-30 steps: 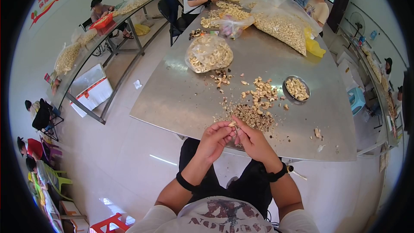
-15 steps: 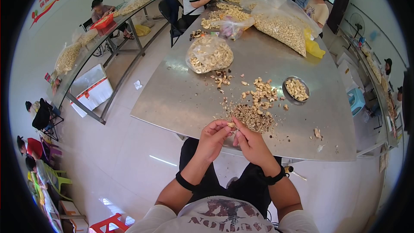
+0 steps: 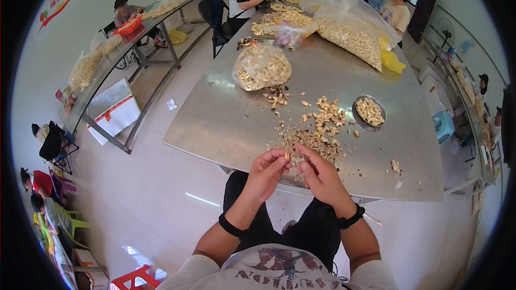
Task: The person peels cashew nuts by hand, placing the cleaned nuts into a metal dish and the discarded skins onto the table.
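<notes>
Your left grip (image 3: 286, 160) pinches a cashew (image 3: 287, 157); your right grip (image 3: 300, 157) is spread. Brown crumbs (image 3: 321, 149) lie between you and the loose cashews (image 3: 328, 116).

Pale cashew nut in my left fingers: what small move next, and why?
Probably bring the right hand in to the pale cashew nut and feel for leftover skin. The left hand pinches it, the right hovers just apart, and crumbly brown scraps lie beyond the hands; whether skin remains is too small to tell.

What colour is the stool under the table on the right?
The stool is light blue, clearest in the head view.
</notes>
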{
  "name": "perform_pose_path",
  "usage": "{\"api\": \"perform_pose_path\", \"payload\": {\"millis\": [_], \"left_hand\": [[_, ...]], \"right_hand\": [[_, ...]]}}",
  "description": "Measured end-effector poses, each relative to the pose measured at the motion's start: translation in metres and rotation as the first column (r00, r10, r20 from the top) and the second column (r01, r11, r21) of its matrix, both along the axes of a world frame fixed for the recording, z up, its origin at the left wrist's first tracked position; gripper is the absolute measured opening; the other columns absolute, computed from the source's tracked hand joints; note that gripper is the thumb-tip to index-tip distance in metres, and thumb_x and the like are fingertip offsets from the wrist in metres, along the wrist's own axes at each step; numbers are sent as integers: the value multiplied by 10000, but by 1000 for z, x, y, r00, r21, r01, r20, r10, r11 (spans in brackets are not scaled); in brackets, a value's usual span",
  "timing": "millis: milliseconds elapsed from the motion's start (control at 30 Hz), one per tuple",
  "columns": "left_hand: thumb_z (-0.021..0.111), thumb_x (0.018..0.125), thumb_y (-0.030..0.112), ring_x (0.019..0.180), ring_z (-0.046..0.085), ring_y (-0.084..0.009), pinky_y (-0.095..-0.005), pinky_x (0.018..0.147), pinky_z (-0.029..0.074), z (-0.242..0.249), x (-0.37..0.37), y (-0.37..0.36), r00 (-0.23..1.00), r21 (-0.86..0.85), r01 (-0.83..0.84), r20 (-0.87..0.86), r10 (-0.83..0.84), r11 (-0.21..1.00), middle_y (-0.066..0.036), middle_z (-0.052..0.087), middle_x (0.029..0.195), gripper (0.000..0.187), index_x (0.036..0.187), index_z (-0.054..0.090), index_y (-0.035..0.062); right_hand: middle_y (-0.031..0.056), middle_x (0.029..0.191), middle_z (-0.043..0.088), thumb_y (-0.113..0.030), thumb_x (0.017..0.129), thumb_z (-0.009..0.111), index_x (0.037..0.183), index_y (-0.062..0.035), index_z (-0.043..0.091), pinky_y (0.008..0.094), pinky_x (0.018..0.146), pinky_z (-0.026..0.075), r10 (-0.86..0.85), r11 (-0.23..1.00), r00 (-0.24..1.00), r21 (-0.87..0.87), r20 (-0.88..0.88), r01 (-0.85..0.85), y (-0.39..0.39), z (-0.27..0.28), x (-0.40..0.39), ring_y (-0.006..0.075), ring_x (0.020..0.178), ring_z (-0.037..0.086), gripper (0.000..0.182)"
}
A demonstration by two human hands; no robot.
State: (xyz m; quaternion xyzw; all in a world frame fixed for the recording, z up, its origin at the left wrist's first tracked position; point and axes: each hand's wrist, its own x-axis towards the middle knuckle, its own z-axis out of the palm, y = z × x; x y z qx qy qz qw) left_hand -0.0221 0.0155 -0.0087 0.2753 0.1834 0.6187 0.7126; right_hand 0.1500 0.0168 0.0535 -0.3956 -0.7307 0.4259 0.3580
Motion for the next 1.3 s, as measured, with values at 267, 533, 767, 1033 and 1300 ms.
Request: {"api": "perform_pose_path", "payload": {"millis": [267, 533, 767, 1033, 1300], "left_hand": [[584, 911, 70, 844, 595, -138, -277, 780, 472, -4, 3, -1, 1000, -1, -5, -9, 5, 1000, -53, 646, 956, 190, 1084, 628, 5], [558, 927, 94, 828, 605, -164, -299, 779, 481, -6, 4, -2, 999, 36, -4, -52, 6, 999, -78, 658, 930, 204, 1097, 628, 7], [565, 921, 86, 842, 599, -161, -296, 787, 478, -6, 4, -1, 995, 54, -12, -98, 17, 998, -73, 647, 951, 199, 1088, 634, 2], [568, 913, 60, 868, 590, -151, -286, 810, 469, -6, 3, 0, 985, 129, 0, -171, 22, 992, -75, 624, 999, 183, 1064, 641, -13], [568, 912, 56, 882, 591, -142, -279, 811, 472, -6, 1, 1, 983, 129, 10, -184, 14, 992, -56, 621, 1006, 186, 1072, 644, -1]], "right_hand": [[98, 871, 635, -38, 895, 500, 1425, -93, 356, 270, 699, 493, 82, 992, 988, 85, 128, -93, 3, 10, 0, 147, 702, 613, 552], [149, 991, 655, -47, 898, 501, 1396, -100, 407, 300, 738, 504, 81, 979, 989, 175, 125, -102, 7, 0, -1, 209, 779, 660, 510], [144, 968, 656, -46, 900, 499, 1377, -96, 437, 290, 736, 498, 84, 985, 986, 136, 141, -103, 6, 6, 0, 204, 781, 651, 483], [77, 853, 649, -40, 911, 486, 1386, -113, 433, 260, 695, 485, 118, 991, 991, 58, 60, -121, 9, 3, 3, 138, 737, 620, 484], [75, 832, 646, -61, 920, 479, 1398, -119, 413, 267, 685, 488, 143, 989, 979, 25, 147, -148, 8, 5, 6, 147, 715, 626, 486]]}}
